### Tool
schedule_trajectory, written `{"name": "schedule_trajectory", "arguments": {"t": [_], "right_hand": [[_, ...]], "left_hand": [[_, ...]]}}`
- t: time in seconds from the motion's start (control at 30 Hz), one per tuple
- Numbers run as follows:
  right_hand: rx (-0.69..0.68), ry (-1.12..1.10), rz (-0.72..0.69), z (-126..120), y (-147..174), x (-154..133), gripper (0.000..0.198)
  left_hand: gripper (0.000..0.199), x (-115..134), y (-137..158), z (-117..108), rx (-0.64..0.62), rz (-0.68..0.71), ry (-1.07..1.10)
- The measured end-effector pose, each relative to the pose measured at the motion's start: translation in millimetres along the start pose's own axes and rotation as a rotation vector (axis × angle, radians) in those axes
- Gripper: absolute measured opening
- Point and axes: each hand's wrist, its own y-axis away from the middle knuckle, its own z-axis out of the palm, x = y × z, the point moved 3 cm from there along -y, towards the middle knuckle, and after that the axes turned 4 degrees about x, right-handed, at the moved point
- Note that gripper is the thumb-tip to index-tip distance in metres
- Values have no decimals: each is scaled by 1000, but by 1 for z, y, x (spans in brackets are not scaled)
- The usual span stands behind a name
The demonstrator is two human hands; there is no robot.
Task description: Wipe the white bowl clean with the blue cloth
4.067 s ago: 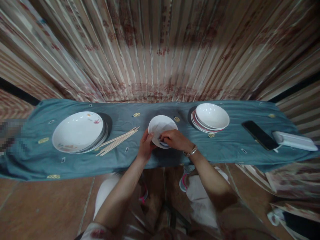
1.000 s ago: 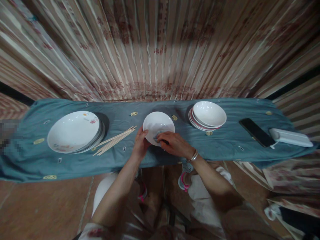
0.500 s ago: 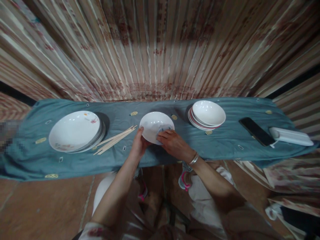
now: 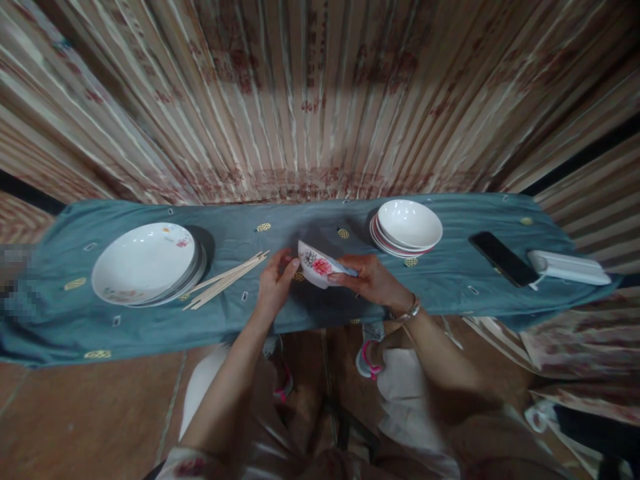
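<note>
A white bowl [image 4: 316, 266] with a pink flower on its outside is tipped on its side above the table, its outer wall facing me. My right hand [image 4: 367, 277] grips its right side, with a bluish cloth [image 4: 346, 271] pressed between fingers and bowl. Just left of the bowl is my left hand [image 4: 277, 277], thumb and fingers apart and seemingly off the bowl. Several pale chopsticks [image 4: 227, 281] lie on the cloth-covered table left of that hand.
A stack of large plates [image 4: 145, 263] stands on the left of the teal tablecloth [image 4: 240, 230]. Stacked smaller bowls [image 4: 410, 225] stand right of centre. Farther right lie a black phone [image 4: 503, 259] and a white device [image 4: 570, 267]. A curtain [image 4: 300, 100] hangs behind.
The bowl has turned from facing up to standing on its side, showing its flowered outside. My left hand has come away from its rim; my right hand has shifted slightly right.
</note>
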Motion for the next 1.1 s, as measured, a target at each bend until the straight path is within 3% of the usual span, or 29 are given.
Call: {"name": "schedule_trajectory", "arguments": {"t": [0.1,0.17,0.33,0.5,0.73,0.8,0.97,1.03,1.1], "right_hand": [[-105,-195,133,-4,1,5,46],[-185,-301,195,-5,1,6,48],[-229,-424,305,-12,-2,12,43],[-119,-492,320,-21,-8,24,37],[47,-459,134,-21,-17,30,47],[139,-441,86,-19,-20,30,49],[497,-424,-19,-24,-23,28,29],[543,-392,-63,-24,-21,22,27],[508,-322,-121,-20,-16,13,28]], "left_hand": [[49,12,-2,-1,10,185,-113],[47,20,-2,5,-69,235,-64],[41,30,3,23,-337,48,76],[35,34,5,24,-356,-47,98],[40,30,7,28,-423,-104,141],[40,30,7,29,-398,-96,158],[36,24,7,32,-312,-125,256],[36,21,6,33,-274,-162,313],[36,21,4,34,-248,-181,366]]}}
